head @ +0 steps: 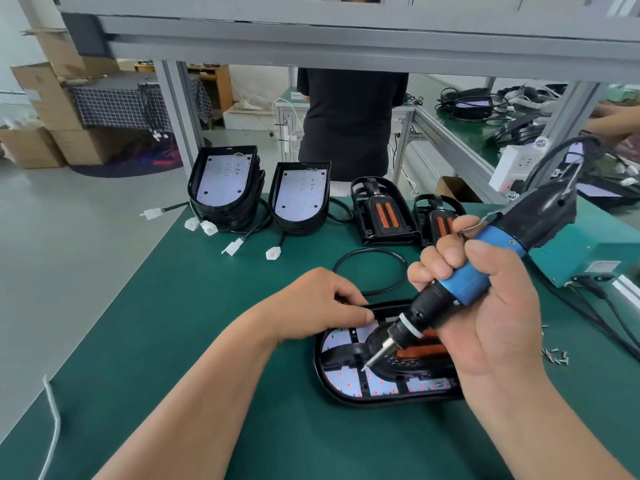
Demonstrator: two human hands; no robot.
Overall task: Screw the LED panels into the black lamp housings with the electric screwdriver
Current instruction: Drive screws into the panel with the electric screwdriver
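Right hand (485, 306) grips screwdriver (460, 282); left hand (315, 303) pinches lamp housing (346, 393) rim.

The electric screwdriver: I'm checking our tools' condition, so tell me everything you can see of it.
The electric screwdriver has a blue barrel, a black nose with a knurled collar, and a thin silver bit. Its upper end is wrapped in what looks like black tape, with a black cable leaving the top. The right hand grips the barrel, holding it tilted, bit down-left. The tip sits at the black insert in the lamp housing; contact can't be confirmed.
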